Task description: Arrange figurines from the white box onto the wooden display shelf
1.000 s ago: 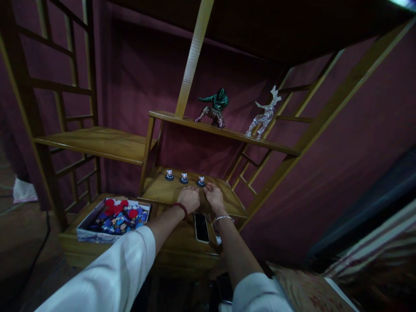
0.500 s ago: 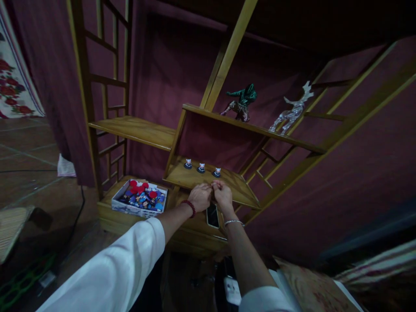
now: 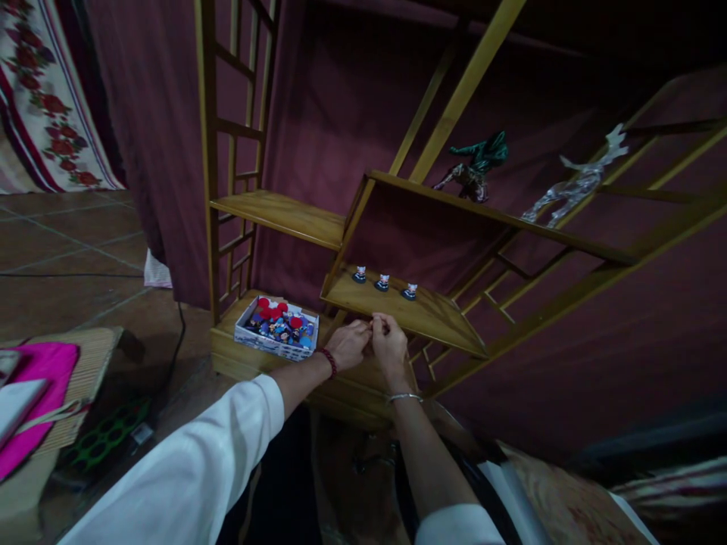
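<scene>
My left hand (image 3: 347, 345), a dark red beaded bracelet at its wrist, meets my right hand (image 3: 390, 347) just in front of the low wooden shelf (image 3: 435, 322). Fingers of both hands are pinched together, tip to tip. Whatever lies between them is too small or hidden to make out. Beyond my hands, three small figurines with white heads and dark bases stand in a row on the shelf: a left one (image 3: 359, 275), a middle one (image 3: 382, 283) and a right one (image 3: 409, 291).
To the left, a printed open box (image 3: 276, 348) full of red, blue and purple pieces rests on the cabinet base. Above are a green-topped figure (image 3: 477, 163) and a clear deer figurine (image 3: 576, 185). A low table with a pink cloth (image 3: 48, 386) is at far left.
My view has turned left, so the shelves and box appear further right. The phone seen below my hands is out of sight now. Both hands stay pinched together.
</scene>
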Demonstrator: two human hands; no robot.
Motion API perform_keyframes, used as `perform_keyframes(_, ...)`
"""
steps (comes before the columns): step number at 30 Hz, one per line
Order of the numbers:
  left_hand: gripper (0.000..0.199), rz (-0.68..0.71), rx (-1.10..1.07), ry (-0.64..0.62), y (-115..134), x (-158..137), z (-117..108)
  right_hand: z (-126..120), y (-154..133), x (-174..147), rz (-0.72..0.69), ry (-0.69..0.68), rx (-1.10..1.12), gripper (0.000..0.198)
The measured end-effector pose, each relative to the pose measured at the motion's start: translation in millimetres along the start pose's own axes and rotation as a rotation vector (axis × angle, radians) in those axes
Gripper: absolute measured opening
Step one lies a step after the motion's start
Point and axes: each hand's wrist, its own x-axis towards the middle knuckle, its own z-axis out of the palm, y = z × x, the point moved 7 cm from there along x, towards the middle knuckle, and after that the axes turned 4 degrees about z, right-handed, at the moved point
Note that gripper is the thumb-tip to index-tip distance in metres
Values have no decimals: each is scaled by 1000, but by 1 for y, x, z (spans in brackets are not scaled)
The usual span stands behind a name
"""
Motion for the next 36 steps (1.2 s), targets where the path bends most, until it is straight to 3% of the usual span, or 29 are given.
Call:
perform_keyframes(5,38,-135,45,-96,-34,-35,-3,41,-18,-30,-83,-74,-20,25)
perform_keyframes(8,34,-239,87,-157,-58,-59,-3,73,-22,-42,-96,-198,-42,24)
perform_keyframes(12,36,-360,137,-189,-87,-87,-3,119,-12,-53,-32,-396,-107,23)
perform_keyframes(18,32,-490,199,-227,-126,-120,3,170,3,-64,29,-543,-163,28)
perform_keyframes(23,25,-529,214,-287,-148,-134,7,196,13,-66,46,-608,-207,28)
perform_keyframes(29,34,-569,202,-359,-168,-142,10,221,26,-63,73,-654,-251,27)
perform_keyframes(36,37,-711,170,-453,-204,-142,26,246,36,-51,111,-674,-244,30)
